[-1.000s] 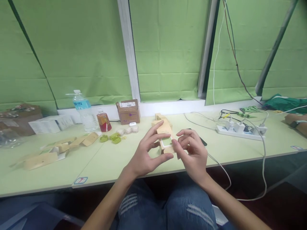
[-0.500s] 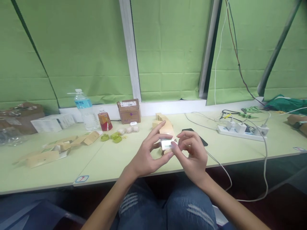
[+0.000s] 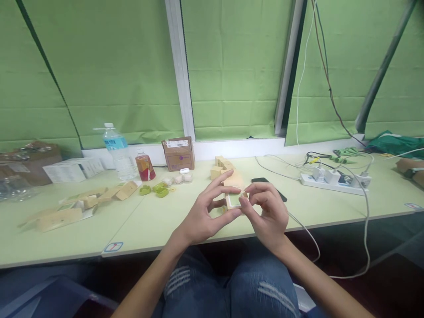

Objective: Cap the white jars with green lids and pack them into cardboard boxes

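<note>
A small tan cardboard box (image 3: 234, 180) is held over the table's front edge. Its near end shows a green patch with a white border. My left hand (image 3: 207, 214) grips it from the left side, thumb below and fingers along the top. At the box's right near corner, my right hand (image 3: 266, 212) pinches with thumb and forefinger; fingertips hide the exact spot they hold. Behind the box stand several similar small tan boxes (image 3: 217, 172). A black phone-like slab (image 3: 280, 194) lies flat beside my right hand, partly covered by it.
Opened cardboard packaging (image 3: 62, 217) lies at left. Further back are a water bottle (image 3: 119, 157), a red-labelled drink bottle (image 3: 145, 165), a brown carton (image 3: 179, 154), green cases (image 3: 161, 191) and white earbud cases (image 3: 185, 176). A power strip (image 3: 334, 183) with trailing cables sits right.
The small box has turned between my hands: its near end now shows a green patch with a white border where a shiny whitish face was. Both hands stay in nearly the same place.
</note>
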A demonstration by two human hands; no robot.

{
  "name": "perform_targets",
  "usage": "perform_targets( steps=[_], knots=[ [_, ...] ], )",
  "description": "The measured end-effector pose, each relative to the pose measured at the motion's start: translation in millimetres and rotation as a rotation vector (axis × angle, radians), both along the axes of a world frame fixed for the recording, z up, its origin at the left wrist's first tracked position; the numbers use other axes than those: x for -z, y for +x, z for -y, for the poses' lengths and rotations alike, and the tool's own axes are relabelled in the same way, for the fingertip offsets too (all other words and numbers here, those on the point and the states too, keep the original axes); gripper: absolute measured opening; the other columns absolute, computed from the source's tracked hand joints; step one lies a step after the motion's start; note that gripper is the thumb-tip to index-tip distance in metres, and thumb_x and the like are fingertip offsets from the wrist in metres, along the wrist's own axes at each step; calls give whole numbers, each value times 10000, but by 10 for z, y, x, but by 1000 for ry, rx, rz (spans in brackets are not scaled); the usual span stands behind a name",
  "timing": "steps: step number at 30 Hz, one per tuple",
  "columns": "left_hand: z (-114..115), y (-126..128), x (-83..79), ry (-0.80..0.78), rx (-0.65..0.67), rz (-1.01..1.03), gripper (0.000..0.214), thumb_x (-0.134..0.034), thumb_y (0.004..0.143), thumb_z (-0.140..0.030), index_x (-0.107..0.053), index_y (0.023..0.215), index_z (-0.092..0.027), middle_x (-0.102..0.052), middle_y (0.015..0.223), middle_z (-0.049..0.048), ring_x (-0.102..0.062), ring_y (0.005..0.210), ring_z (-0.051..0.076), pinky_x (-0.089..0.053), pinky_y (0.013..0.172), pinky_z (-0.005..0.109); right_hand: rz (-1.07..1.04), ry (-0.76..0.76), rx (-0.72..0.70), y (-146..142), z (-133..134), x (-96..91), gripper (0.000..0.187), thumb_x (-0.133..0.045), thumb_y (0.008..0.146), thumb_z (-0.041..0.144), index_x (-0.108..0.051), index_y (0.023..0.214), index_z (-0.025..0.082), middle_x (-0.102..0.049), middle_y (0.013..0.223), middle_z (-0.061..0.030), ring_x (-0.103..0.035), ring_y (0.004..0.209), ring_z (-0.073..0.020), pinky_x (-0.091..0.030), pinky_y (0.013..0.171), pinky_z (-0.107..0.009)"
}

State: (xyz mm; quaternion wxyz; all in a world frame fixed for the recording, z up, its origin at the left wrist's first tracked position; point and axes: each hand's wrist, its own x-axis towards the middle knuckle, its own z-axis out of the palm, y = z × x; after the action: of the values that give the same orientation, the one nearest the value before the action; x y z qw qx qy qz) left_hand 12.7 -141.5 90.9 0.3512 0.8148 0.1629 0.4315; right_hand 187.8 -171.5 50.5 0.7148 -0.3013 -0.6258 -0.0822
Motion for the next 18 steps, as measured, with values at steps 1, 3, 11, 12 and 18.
perform_targets(
  steps=[1, 3, 11, 12, 18],
  knots=[
    [-9, 3, 1, -7, -9, 17, 296, -728, 892, -307, -715, 1186, -274, -376, 1630, 96, -425, 1467, 344, -617, 967, 425, 16, -3, -27, 24, -5, -6, 151, -700, 903, 178, -595, 812, 238, -649, 907, -62, -657, 873, -223, -545, 697, -369],
    [-32, 4, 5, -16, -21, 60, 273, -732, 890, -316, -730, 1157, -257, -427, 1596, 107, -455, 1445, 342, -646, 907, 394, 73, -13, -98, 83, -16, -27, 91, -727, 890, 211, -642, 883, 243, -659, 969, -73, -660, 920, -236, -556, 738, -387],
    [-108, 8, 71, 39, -39, 125, 217, -736, 883, -310, -741, 1081, -220, -530, 1494, 133, -508, 1395, 343, -675, 802, 353, 150, -166, -248, 204, -77, -34, 112, -729, 911, 272, -714, 1022, 263, -656, 1182, -98, -675, 911, -217, -591, 781, -406],
    [-113, 4, 71, 52, -42, 121, 219, -737, 881, -307, -736, 1083, -221, -517, 1506, 130, -504, 1399, 341, -672, 815, 352, 148, -163, -250, 192, -78, -26, 113, -730, 911, 268, -714, 1023, 263, -657, 1193, -98, -674, 882, -209, -594, 769, -404],
    [-285, -170, -13, 113, -143, 138, 804, -808, 812, -306, -397, 1500, -357, -280, 1661, 106, -465, 1422, 308, -589, 1011, 424, 83, -273, -192, 118, -168, 52, 131, -666, 948, 279, -707, 1070, 253, -600, 1287, -108, -669, 892, -184, -603, 751, -363]
  ],
)
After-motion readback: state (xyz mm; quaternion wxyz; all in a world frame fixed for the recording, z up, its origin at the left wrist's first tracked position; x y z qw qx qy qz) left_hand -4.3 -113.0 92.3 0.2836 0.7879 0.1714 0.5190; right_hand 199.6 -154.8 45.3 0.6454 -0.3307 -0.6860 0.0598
